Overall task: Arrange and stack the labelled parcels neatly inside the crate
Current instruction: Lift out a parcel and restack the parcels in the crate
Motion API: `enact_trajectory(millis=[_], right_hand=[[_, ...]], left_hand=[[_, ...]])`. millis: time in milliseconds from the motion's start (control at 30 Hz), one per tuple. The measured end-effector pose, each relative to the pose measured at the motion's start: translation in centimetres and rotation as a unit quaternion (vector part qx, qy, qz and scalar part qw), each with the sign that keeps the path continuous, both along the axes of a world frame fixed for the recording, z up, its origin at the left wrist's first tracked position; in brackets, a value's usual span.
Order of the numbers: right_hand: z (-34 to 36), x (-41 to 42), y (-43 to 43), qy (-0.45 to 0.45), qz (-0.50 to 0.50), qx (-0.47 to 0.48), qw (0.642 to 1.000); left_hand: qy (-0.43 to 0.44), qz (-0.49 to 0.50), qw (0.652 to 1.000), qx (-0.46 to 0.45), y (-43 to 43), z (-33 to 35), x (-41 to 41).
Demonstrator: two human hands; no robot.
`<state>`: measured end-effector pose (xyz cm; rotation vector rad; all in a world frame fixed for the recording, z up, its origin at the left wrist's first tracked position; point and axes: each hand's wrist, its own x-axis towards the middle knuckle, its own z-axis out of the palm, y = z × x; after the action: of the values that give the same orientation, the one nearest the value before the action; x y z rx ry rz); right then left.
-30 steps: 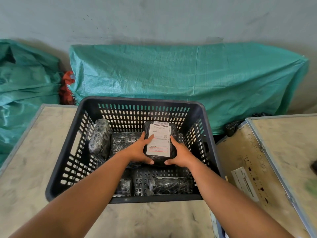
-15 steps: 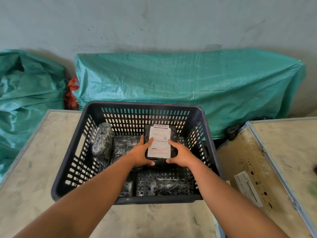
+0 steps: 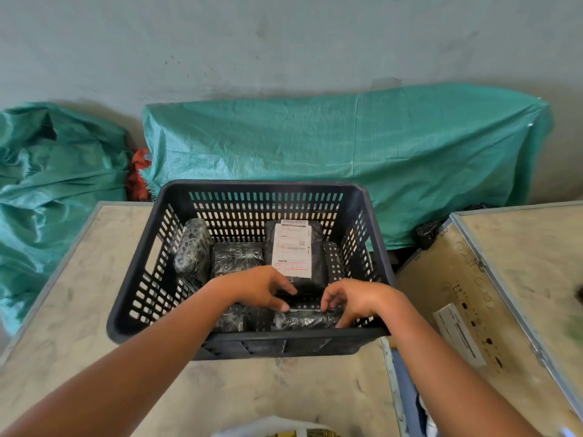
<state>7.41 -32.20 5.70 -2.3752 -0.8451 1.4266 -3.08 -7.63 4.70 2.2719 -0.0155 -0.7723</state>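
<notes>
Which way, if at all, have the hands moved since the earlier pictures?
Yes. Both hands, left and right, came off the labelled parcel, back toward the crate's near wall.

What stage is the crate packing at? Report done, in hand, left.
Done: the black wrapped parcel with the white label lies label-up at the back of the dark slotted plastic crate, beside two more wrapped parcels. In hand: left hand and right hand reach the front parcel. Left: stacking the front parcels.

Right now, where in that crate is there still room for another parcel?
Bare floor shows in the crate beside the right wall, next to the labelled parcel. The left and middle are crowded with wrapped parcels, and both hands fill the near side.
</notes>
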Motion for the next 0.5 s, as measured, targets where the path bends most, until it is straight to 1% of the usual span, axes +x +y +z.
enact_trajectory(millis=[67, 167, 267, 300, 400, 500], right_hand=[[-0.3, -0.6, -0.1, -0.003, -0.007, 0.013, 1.000], [-0.5, -0.4, 0.0, -0.011, -0.047, 0.063, 0.997], [-0.9, -0.3, 0.4, -0.087, -0.094, 0.115, 0.985], [-1.0, -0.3, 0.5, -0.100, -0.097, 0.121, 0.983], [-1.0, -0.2, 0.4, -0.092, -0.073, 0.117, 0.986], [-1.3, -0.2, 0.6, -0.124, -0.057, 0.127, 0.982]], left_hand=[[0.006, -0.001, 1.000, -0.004, -0.9, -0.1, -1.0], [-0.019, 0.041, 0.999, -0.021, -1.6, -0.4, -1.7], [-0.042, 0.049, 0.998, 0.003, -1.5, -0.6, -2.0], [-0.054, 0.048, 0.997, 0.015, -1.5, -0.6, -1.9], [-0.083, 0.043, 0.994, 0.056, -1.8, -0.7, -1.7], [-0.098, 0.064, 0.991, 0.069, -2.1, -1.1, -1.4]])
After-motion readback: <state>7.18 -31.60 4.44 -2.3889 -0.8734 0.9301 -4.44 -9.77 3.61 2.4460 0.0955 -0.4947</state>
